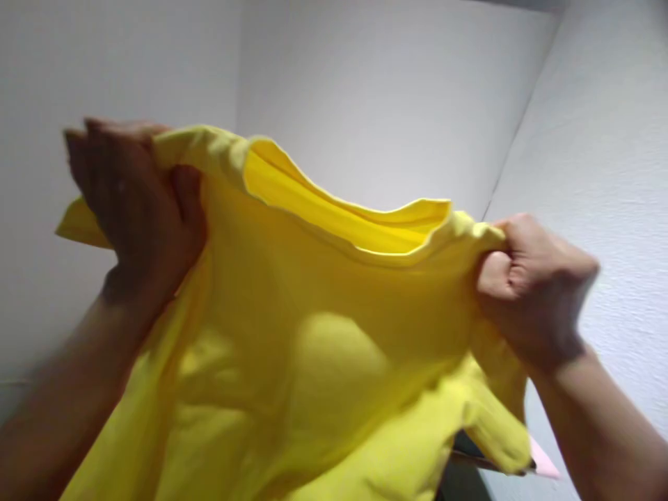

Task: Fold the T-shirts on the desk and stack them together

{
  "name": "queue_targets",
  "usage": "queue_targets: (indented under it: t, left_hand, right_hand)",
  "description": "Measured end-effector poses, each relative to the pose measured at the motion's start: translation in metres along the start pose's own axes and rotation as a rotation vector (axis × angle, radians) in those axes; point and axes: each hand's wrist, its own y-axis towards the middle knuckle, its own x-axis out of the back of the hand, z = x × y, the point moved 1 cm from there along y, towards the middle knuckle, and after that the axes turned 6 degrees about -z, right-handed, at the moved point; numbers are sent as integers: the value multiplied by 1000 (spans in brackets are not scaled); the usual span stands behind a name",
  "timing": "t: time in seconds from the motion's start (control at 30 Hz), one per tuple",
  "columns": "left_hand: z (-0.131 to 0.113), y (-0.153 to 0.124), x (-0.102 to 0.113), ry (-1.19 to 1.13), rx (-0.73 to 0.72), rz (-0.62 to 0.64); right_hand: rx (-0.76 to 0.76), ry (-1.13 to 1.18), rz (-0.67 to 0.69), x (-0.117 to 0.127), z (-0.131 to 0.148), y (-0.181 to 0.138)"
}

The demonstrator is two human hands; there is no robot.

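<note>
A yellow T-shirt [313,334] hangs stretched between my two hands, held up in front of white walls, its neck opening at the top. My left hand [136,202] is closed on the shirt's left shoulder, fingers wrapped over the fabric. My right hand [532,285] is a fist gripping the right shoulder, slightly lower than the left. The cloth sags and bunches below the hands; its lower part runs out of the frame.
White walls meet in a corner [501,174] behind the shirt. At the bottom right, under the shirt's hem, a dark object with a pale pink piece [543,463] shows partly.
</note>
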Motion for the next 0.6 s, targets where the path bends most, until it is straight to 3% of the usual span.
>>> queue_targets:
  t: [0.13,0.23,0.33,0.47,0.53,0.6]
  left_hand:
    - [4,8,-11,94,-51,-116]
    - [20,-5,-8,42,-141,-204]
    - [40,-37,7,-31,-179,-213]
    - [50,-67,12,-47,-96,-48]
    - [42,-59,-6,-27,-68,87]
    - [26,-43,-37,-17,-66,242]
  right_hand:
    - [-35,82,-71,-31,-15,18]
    - [-79,152,-54,-29,-15,7]
    - [-125,235,-7,-16,-7,-20]
    - [-120,455,-56,-21,2,-59]
    - [-97,476,-58,-50,2,-61]
    - [-120,400,31,-98,2,-51]
